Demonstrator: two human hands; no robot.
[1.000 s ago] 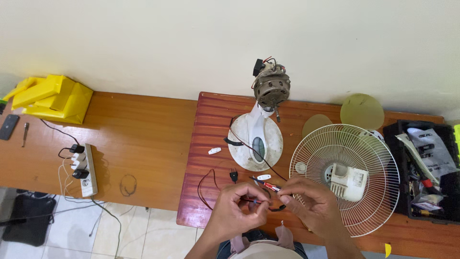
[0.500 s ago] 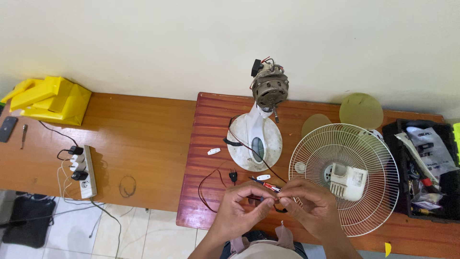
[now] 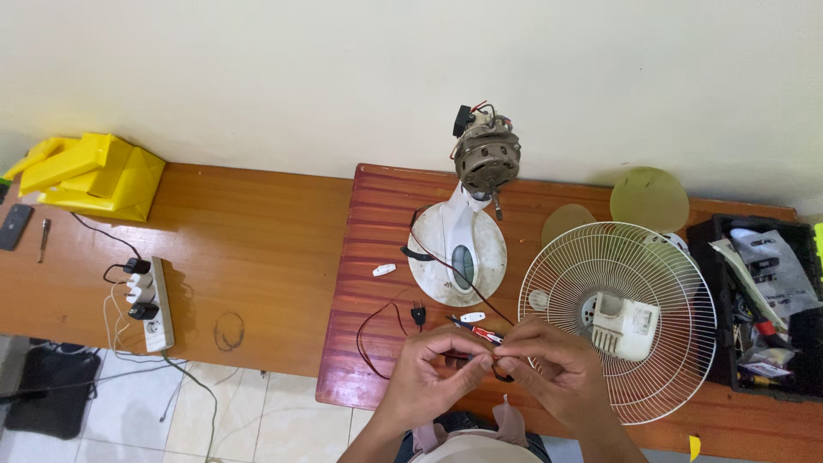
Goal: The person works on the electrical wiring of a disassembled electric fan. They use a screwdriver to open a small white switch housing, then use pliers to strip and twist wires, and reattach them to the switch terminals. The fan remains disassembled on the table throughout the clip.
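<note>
Fan stripped: motor (image 3: 486, 159) bare on stand (image 3: 459, 253), grille (image 3: 619, 317) laid aside. Left hand (image 3: 426, 375) and right hand (image 3: 555, 370) pinch wire (image 3: 490, 351) ends together at table edge; joining unfinished, reassembly remains.

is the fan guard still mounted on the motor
No, the white wire fan guard lies flat on the wooden table, apart from the bare motor on top of the white fan stand.

Home repair workshop: stripped fan motor (image 3: 485, 159) at centre, wire guard (image 3: 619, 319) and open toolbox (image 3: 763, 309) at right, power strip (image 3: 153, 304) at left, on a wooden tabletop (image 3: 257, 249).
</note>
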